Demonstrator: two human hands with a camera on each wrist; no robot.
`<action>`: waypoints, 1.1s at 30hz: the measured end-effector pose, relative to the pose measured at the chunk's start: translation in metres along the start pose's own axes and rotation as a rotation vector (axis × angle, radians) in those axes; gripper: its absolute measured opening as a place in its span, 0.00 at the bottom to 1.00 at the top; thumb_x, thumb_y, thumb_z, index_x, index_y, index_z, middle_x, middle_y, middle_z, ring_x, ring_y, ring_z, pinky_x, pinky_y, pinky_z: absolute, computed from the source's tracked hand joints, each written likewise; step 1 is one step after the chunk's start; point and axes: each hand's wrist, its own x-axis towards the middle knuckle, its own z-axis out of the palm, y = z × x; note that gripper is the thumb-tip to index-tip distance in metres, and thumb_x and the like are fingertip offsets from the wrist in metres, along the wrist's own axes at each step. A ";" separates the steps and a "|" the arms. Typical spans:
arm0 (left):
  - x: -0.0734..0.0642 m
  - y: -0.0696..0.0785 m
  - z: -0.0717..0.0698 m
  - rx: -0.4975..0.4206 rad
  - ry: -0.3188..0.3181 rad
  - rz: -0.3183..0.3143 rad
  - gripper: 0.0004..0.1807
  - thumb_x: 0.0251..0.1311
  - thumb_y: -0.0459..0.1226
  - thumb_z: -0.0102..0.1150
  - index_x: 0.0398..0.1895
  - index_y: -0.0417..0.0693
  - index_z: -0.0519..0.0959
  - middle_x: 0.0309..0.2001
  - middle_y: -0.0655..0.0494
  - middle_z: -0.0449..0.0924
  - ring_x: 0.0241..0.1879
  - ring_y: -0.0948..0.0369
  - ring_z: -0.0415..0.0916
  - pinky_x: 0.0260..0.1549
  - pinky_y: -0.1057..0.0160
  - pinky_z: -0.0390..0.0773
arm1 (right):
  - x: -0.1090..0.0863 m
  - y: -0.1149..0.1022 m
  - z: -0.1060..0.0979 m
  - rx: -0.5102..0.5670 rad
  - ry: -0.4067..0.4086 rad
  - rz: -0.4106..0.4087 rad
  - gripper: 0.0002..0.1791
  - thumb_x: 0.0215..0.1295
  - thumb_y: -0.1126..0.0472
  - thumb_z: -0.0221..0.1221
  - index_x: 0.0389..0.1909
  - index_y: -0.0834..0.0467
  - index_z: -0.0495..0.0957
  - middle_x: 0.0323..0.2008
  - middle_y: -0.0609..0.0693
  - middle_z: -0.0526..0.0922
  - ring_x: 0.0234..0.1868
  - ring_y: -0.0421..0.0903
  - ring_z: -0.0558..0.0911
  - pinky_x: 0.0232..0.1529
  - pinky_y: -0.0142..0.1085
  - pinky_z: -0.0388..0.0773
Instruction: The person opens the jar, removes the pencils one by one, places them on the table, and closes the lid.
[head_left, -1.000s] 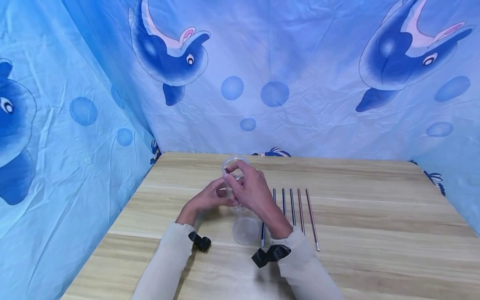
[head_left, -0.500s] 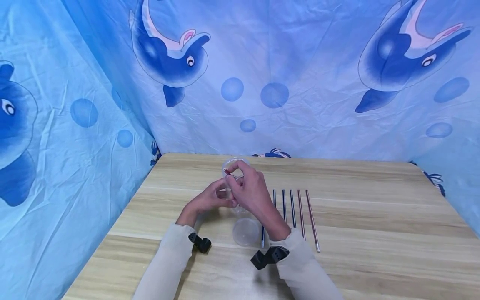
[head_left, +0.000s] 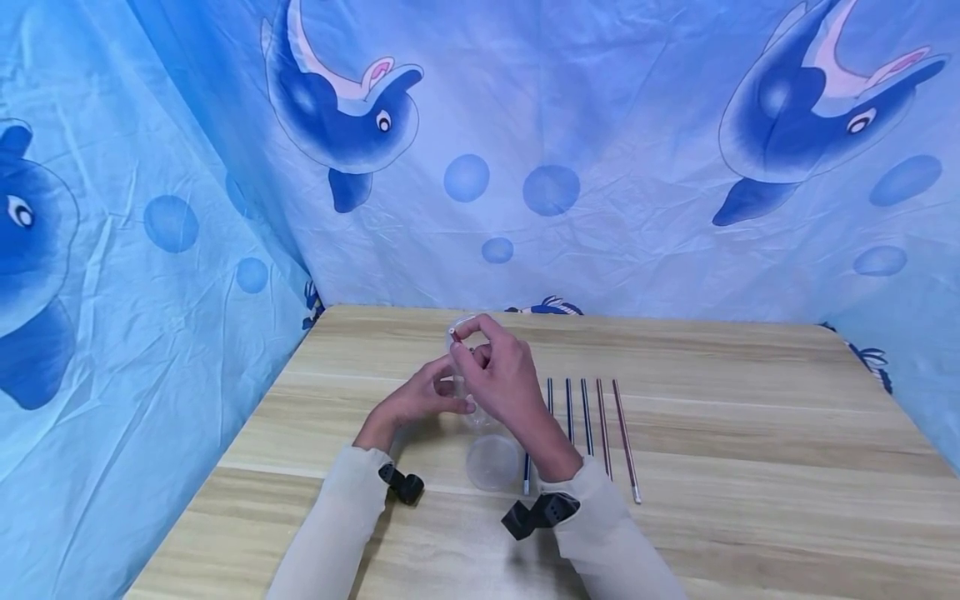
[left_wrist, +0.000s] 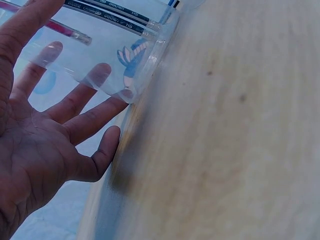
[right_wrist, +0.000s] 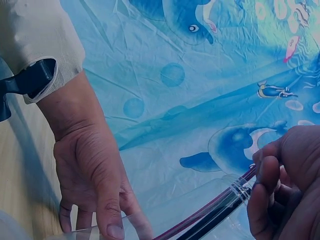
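Observation:
My left hand point(head_left: 420, 395) holds a clear plastic jar point(left_wrist: 112, 57), its fingers and thumb on the jar's sides. Between the thumb and forefinger of my right hand point(head_left: 504, 371), at the jar's mouth, is the upper end of a red pencil point(head_left: 454, 335). The pencil's lower, silver-ended part shows through the jar wall in the left wrist view, above the base. Dark pencils point(left_wrist: 107, 19) marked HB stand inside, their ends at the jar's bottom. In the head view my right hand hides much of the jar.
A round translucent lid point(head_left: 492, 463) lies on the wooden table point(head_left: 750, 433) in front of the jar. To its right lie several dark blue pencils point(head_left: 569, 408) and two red pencils point(head_left: 625, 442), partly behind my right forearm. A dolphin-print cloth point(head_left: 637, 250) bounds the table.
The red pencil's top end and my right fingertips have risen very slightly over the last half second. My left hand and the jar stay in place.

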 end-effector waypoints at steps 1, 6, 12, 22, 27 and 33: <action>0.000 0.000 0.000 -0.002 -0.001 0.001 0.42 0.56 0.33 0.72 0.73 0.63 0.65 0.67 0.56 0.68 0.62 0.50 0.72 0.58 0.49 0.73 | 0.000 -0.001 0.000 0.003 0.011 -0.007 0.07 0.68 0.58 0.57 0.44 0.51 0.80 0.08 0.44 0.65 0.10 0.41 0.63 0.12 0.31 0.54; -0.001 0.004 0.001 0.003 0.005 -0.028 0.44 0.56 0.34 0.73 0.75 0.64 0.63 0.69 0.55 0.67 0.64 0.48 0.70 0.61 0.48 0.72 | 0.000 -0.001 0.001 0.032 0.100 -0.079 0.05 0.66 0.59 0.60 0.41 0.52 0.81 0.12 0.44 0.68 0.14 0.42 0.67 0.16 0.33 0.60; -0.002 0.005 0.001 0.007 0.014 -0.056 0.47 0.56 0.34 0.72 0.77 0.62 0.59 0.67 0.52 0.68 0.64 0.47 0.70 0.61 0.48 0.72 | 0.002 0.001 0.003 0.076 0.177 -0.235 0.04 0.66 0.60 0.60 0.39 0.54 0.80 0.37 0.50 0.71 0.39 0.44 0.72 0.38 0.38 0.72; -0.003 0.004 0.000 0.021 0.018 -0.024 0.44 0.55 0.32 0.72 0.75 0.56 0.63 0.64 0.51 0.71 0.62 0.49 0.72 0.60 0.48 0.72 | 0.001 0.000 0.002 0.281 0.106 -0.302 0.08 0.71 0.62 0.54 0.46 0.61 0.76 0.56 0.56 0.68 0.59 0.51 0.74 0.59 0.47 0.76; -0.003 0.005 0.001 -0.001 0.022 -0.029 0.43 0.55 0.32 0.72 0.73 0.58 0.64 0.65 0.50 0.70 0.64 0.48 0.70 0.61 0.48 0.72 | -0.001 0.000 0.001 0.265 0.119 -0.283 0.11 0.75 0.61 0.52 0.52 0.59 0.74 0.58 0.54 0.69 0.58 0.53 0.80 0.52 0.47 0.81; -0.003 0.005 0.001 -0.005 0.032 -0.049 0.45 0.54 0.32 0.73 0.74 0.59 0.63 0.66 0.50 0.68 0.65 0.47 0.69 0.61 0.48 0.72 | 0.001 0.003 0.001 0.285 0.142 -0.334 0.12 0.77 0.63 0.51 0.56 0.61 0.71 0.53 0.59 0.77 0.49 0.54 0.86 0.45 0.43 0.84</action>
